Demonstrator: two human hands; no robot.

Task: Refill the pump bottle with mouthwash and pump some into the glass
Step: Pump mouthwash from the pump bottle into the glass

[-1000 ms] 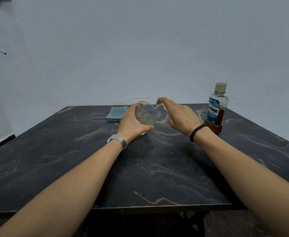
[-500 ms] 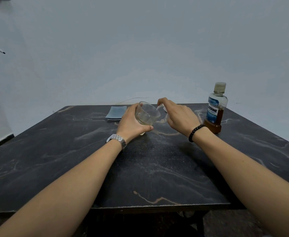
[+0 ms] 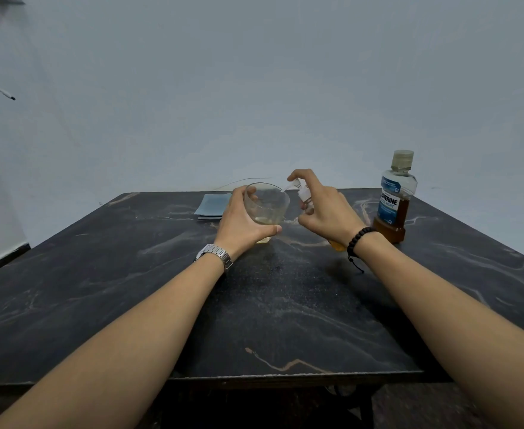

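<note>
The left hand (image 3: pixel 242 222) wraps its fingers and thumb round the clear round glass (image 3: pixel 266 203), tilted over the black marbled table (image 3: pixel 285 305), a little pale liquid in its bottom. The right hand (image 3: pixel 325 209) grips the small white-headed pump bottle (image 3: pixel 303 193), forefinger on top, nozzle at the glass rim. A capped amber mouthwash bottle with a blue label (image 3: pixel 394 199) stands just right; a folded blue cloth (image 3: pixel 212 205) lies behind the left hand.

A dark marbled table (image 3: pixel 130 289) stands against a plain pale wall (image 3: pixel 254 88).
</note>
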